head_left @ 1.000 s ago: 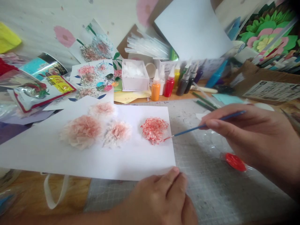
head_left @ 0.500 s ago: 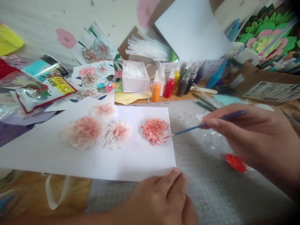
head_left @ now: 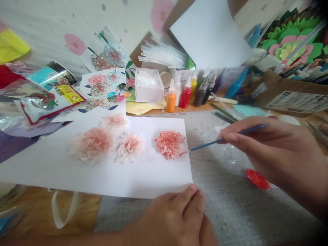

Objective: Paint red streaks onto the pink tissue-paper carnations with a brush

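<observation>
My right hand (head_left: 269,150) pinches a thin blue paintbrush (head_left: 220,140). Its red tip touches the right edge of a red-edged paper flower (head_left: 169,143) on a white sheet (head_left: 133,174). Three paler pink paper flowers (head_left: 92,144) lie to the left on the same sheet. My left hand (head_left: 176,215) rests with curled fingers at the sheet's near right corner, fingertips on its edge. A blob of red paint (head_left: 257,179) sits on clear plastic under my right wrist.
Small paint bottles, orange (head_left: 170,97), red (head_left: 185,93) and darker ones, stand behind the sheet beside a white box (head_left: 149,84). Flower pictures, packets and papers crowd the left. Pencils, paper flowers and a cardboard box fill the right. A grey cutting mat (head_left: 225,205) lies underneath.
The brush tip stays at the red flower's right edge with only slight shifts. My left hand has not moved.
</observation>
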The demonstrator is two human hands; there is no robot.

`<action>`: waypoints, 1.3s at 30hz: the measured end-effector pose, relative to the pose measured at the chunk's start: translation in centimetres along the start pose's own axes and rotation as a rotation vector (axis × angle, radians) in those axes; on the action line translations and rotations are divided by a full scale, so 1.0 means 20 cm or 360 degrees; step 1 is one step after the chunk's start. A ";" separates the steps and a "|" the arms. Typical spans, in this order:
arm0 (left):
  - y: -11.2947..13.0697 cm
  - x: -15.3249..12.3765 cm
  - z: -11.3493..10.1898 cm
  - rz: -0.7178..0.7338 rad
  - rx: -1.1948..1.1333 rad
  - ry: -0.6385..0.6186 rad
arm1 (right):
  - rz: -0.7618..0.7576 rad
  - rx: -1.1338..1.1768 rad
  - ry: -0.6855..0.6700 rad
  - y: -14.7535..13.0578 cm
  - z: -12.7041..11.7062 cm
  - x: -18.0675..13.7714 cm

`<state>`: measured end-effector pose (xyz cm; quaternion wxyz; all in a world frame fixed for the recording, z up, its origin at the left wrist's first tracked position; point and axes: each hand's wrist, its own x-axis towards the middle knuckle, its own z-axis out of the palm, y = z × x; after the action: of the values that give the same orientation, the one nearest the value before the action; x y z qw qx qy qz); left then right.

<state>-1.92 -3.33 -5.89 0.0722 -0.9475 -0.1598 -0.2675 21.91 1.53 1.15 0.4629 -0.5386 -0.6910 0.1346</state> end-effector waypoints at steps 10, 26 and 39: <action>0.00 -0.01 0.01 -0.0034 -0.0030 0.0039 | 0.0005 -0.0028 0.0041 0.00 0.01 0.00; 0.01 0.00 0.02 -0.0053 -0.0010 0.0107 | -0.0046 -0.0096 0.0072 0.01 0.00 -0.03; 0.01 -0.01 0.02 -0.0034 -0.0022 0.0060 | 0.0003 -0.0084 0.0116 -0.02 0.01 -0.03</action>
<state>-1.87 -3.41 -6.32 0.0657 -0.9410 -0.1667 -0.2871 21.62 0.88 0.98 0.4732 -0.5560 -0.6764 0.0971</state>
